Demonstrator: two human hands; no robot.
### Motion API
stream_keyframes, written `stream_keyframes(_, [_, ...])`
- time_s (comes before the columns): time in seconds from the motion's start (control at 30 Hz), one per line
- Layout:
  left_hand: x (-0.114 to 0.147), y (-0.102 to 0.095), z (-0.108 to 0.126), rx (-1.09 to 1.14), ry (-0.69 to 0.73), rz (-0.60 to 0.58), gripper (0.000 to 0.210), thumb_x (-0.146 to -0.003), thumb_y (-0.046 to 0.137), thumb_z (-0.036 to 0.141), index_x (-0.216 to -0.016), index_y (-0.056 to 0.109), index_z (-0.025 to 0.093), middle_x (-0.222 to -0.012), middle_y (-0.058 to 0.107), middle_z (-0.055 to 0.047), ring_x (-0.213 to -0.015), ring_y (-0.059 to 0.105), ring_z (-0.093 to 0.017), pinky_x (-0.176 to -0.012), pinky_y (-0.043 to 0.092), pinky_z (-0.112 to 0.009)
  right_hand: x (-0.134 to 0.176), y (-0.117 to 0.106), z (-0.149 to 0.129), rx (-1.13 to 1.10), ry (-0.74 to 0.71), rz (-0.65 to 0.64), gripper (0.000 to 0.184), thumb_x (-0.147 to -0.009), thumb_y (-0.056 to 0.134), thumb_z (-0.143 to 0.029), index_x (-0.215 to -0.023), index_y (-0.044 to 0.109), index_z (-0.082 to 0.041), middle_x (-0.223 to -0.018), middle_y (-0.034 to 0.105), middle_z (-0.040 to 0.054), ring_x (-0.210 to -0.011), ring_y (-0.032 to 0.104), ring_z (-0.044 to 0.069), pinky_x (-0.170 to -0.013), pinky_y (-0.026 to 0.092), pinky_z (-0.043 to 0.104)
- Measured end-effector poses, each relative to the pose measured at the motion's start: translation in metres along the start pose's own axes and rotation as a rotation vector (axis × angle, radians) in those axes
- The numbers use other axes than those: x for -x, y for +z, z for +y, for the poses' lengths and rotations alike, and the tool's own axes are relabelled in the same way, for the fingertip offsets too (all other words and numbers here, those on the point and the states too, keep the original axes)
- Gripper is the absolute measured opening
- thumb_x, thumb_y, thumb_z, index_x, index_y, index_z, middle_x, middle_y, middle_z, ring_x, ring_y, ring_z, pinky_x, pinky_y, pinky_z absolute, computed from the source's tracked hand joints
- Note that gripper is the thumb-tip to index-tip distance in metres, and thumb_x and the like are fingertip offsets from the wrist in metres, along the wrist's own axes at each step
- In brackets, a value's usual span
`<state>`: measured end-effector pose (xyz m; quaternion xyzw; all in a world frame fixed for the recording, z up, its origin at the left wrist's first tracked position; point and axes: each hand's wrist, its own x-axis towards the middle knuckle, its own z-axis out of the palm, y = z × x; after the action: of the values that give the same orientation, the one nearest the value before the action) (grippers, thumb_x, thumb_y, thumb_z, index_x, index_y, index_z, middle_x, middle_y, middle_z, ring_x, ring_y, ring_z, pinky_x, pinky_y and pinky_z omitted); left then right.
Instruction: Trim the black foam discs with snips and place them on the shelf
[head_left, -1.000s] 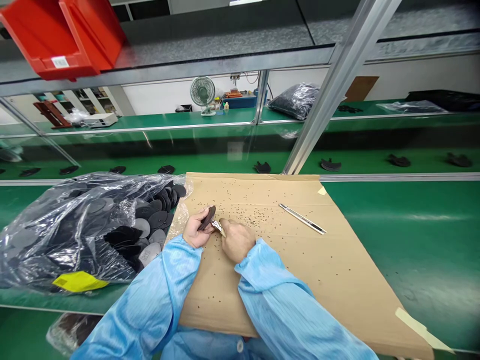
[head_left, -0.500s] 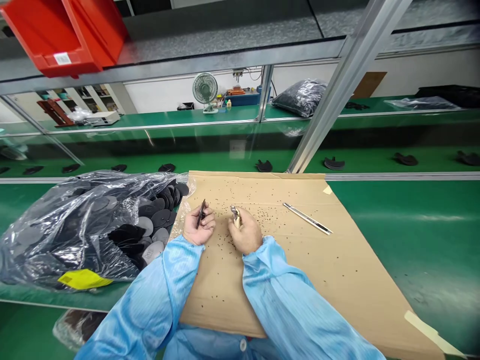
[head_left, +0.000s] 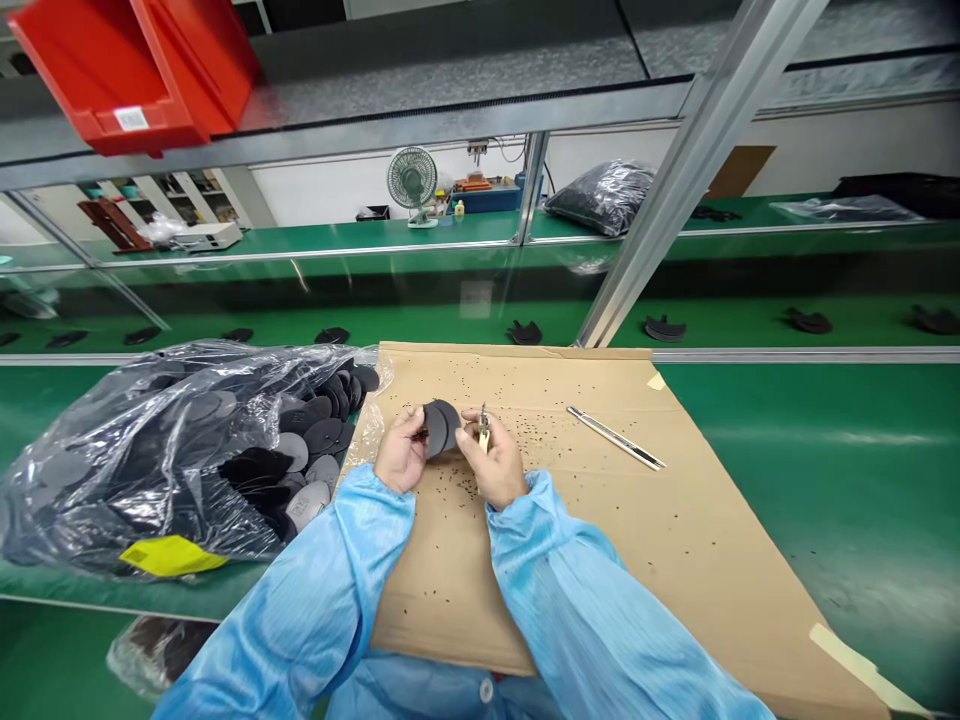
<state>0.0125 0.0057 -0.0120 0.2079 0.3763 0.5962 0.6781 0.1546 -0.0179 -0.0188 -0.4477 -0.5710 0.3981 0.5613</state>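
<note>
My left hand [head_left: 400,452] is closed on the left edge of a dark grey, rounded flat part [head_left: 441,428], which shows as two overlapping disc-like faces. My right hand [head_left: 495,462] holds small nippers [head_left: 484,430] with cream handles, their metal jaws pointing up. The fingertips of that hand are at the part's right edge; whether they grip it, I cannot tell. Beneath both hands lies a cardboard sheet [head_left: 600,570] sprinkled with tiny black bits, thickest around the right hand.
A clear plastic bag [head_left: 172,430] full of dark discs lies to the left. A slim utility knife [head_left: 615,437] rests on the cardboard to the right. Slanting up behind the cardboard is a metal post [head_left: 667,180]. Similar dark parts [head_left: 525,332] sit spaced along the green belt beyond.
The dark part, edge-on before, has turned so its flat faces show. My right hand has come closer to it, and the nippers now point more upright.
</note>
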Motion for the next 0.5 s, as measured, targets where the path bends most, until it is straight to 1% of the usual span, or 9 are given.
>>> stream_keyframes(0.1, [0.001, -0.001, -0.006, -0.132, 0.005, -0.085, 0.036, -0.066, 0.076, 0.033, -0.084, 0.05, 0.017, -0.068, 0.057, 0.001, -0.052, 0.052, -0.011, -0.047, 0.04, -0.022, -0.004, -0.003, 0.003, -0.041, 0.02, 0.059, 0.028, -0.078, 0.061, -0.036, -0.1, 0.057, -0.019, -0.071, 0.051, -0.0024, -0.061, 0.048, 0.012, -0.059, 0.042, 0.025])
stream_keyframes(0.2, [0.004, -0.001, -0.009, -0.225, 0.033, -0.157, 0.043, -0.062, 0.079, 0.033, -0.091, 0.051, 0.017, -0.076, 0.061, -0.002, -0.061, 0.057, -0.012, -0.053, 0.043, -0.023, -0.009, -0.007, 0.004, -0.056, 0.049, 0.061, 0.028, -0.075, 0.061, -0.034, -0.097, 0.057, -0.018, -0.068, 0.048, -0.0036, -0.056, 0.045, 0.011, -0.055, 0.04, 0.024])
stream_keyframes(0.27, [0.004, 0.0, -0.011, -0.288, 0.063, -0.202, 0.045, -0.063, 0.079, 0.032, -0.097, 0.054, 0.014, -0.08, 0.062, -0.003, -0.063, 0.055, -0.009, -0.054, 0.041, -0.02, -0.011, -0.01, 0.003, -0.058, 0.042, 0.068, 0.03, -0.074, 0.062, -0.034, -0.098, 0.056, -0.018, -0.068, 0.049, -0.0033, -0.057, 0.046, 0.012, -0.056, 0.041, 0.024])
stream_keyframes(0.33, [0.002, 0.001, -0.013, -0.346, 0.085, -0.214, 0.044, -0.065, 0.078, 0.034, -0.097, 0.056, 0.012, -0.072, 0.059, -0.001, -0.054, 0.048, -0.006, -0.049, 0.035, -0.017, -0.012, -0.013, 0.003, -0.025, 0.007, 0.113, 0.032, -0.075, 0.061, -0.035, -0.101, 0.055, -0.017, -0.071, 0.051, -0.0021, -0.059, 0.048, 0.012, -0.058, 0.043, 0.025])
stream_keyframes(0.4, [-0.002, 0.001, -0.015, -0.359, 0.09, -0.184, 0.04, -0.066, 0.076, 0.037, -0.092, 0.055, 0.013, -0.059, 0.052, 0.004, -0.045, 0.04, -0.004, -0.043, 0.028, -0.017, -0.012, -0.016, 0.004, 0.069, -0.058, 0.187, 0.034, -0.077, 0.059, -0.035, -0.104, 0.054, -0.017, -0.076, 0.055, 0.0003, -0.064, 0.052, 0.014, -0.064, 0.045, 0.028])
stream_keyframes(0.43, [-0.003, 0.001, -0.015, -0.345, 0.079, -0.165, 0.039, -0.066, 0.075, 0.038, -0.089, 0.054, 0.014, -0.055, 0.049, 0.005, -0.043, 0.038, -0.004, -0.042, 0.027, -0.017, -0.012, -0.018, 0.004, 0.145, -0.105, 0.234, 0.034, -0.078, 0.058, -0.035, -0.106, 0.054, -0.016, -0.079, 0.056, 0.0019, -0.067, 0.054, 0.016, -0.069, 0.046, 0.03])
stream_keyframes(0.5, [-0.006, 0.0, -0.016, -0.296, 0.032, -0.139, 0.039, -0.065, 0.075, 0.038, -0.086, 0.05, 0.016, -0.051, 0.047, 0.006, -0.043, 0.04, -0.007, -0.043, 0.03, -0.018, -0.015, -0.02, 0.002, 0.342, -0.22, 0.325, 0.031, -0.08, 0.055, -0.032, -0.107, 0.055, -0.016, -0.084, 0.058, 0.0052, -0.077, 0.056, 0.019, -0.079, 0.046, 0.036])
